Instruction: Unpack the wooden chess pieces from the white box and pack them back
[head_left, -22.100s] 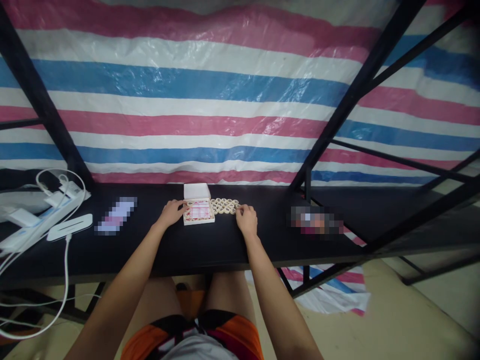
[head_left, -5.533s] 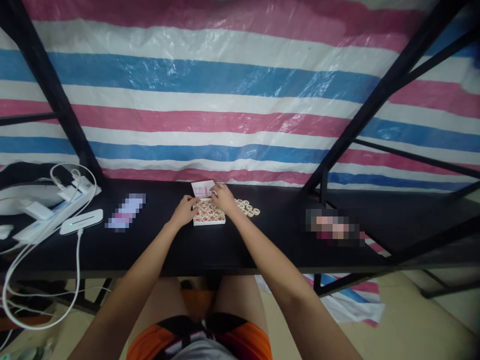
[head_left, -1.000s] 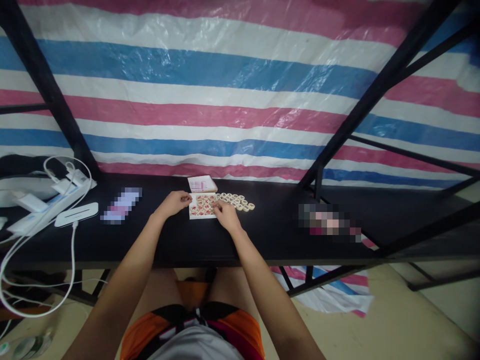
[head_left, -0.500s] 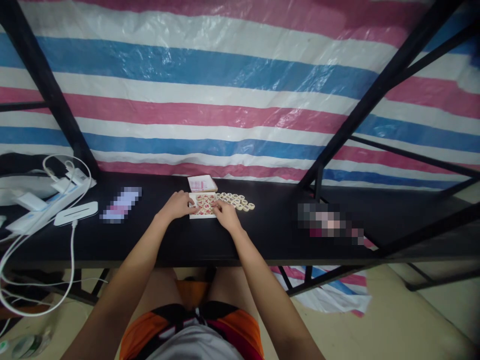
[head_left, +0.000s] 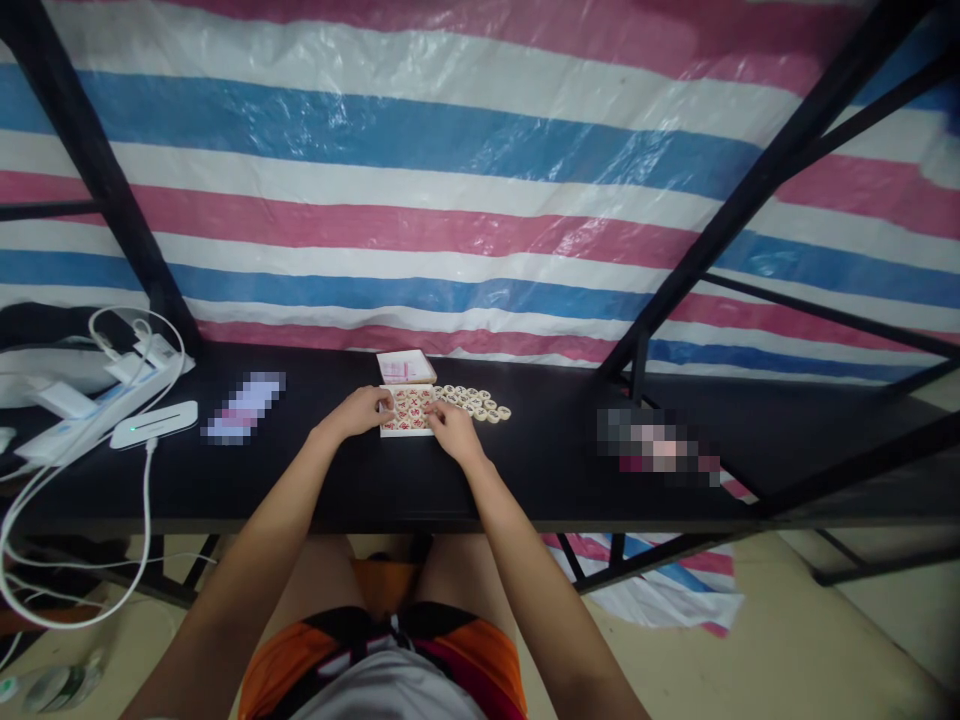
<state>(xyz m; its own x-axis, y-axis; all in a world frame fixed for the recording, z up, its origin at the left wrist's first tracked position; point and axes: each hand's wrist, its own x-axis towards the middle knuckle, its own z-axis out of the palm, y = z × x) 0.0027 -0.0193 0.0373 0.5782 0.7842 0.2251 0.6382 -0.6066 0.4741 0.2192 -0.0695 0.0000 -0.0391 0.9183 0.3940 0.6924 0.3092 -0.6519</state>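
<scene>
A shallow white box point(head_left: 406, 433) on the black table holds rows of round xiangqi pieces point(head_left: 409, 400) with red characters. My left hand point(head_left: 361, 410) curls over the box's left edge, its thumb and fingertips at the leftmost pieces. At the right edge, my right hand point(head_left: 452, 425) has its fingers bent together over the rightmost pieces; what lies between the fingertips is hidden. More pieces with dark characters point(head_left: 490, 405) lie grouped on the table just right of the box. Behind the box rests its lid point(head_left: 405, 367), with pink print inside.
To the left lie a blurred-out phone-like thing point(head_left: 245, 408), a white device with a cable point(head_left: 154, 425) and a white power strip point(head_left: 75, 415). A blurred-out item point(head_left: 656, 440) lies at the right. Black metal posts point(head_left: 679, 280) and a striped plastic sheet point(head_left: 420, 240) stand behind.
Both hands stay at the box, with only slight finger movement. The red pieces look a little more evenly lined up. The view has shifted very slightly.
</scene>
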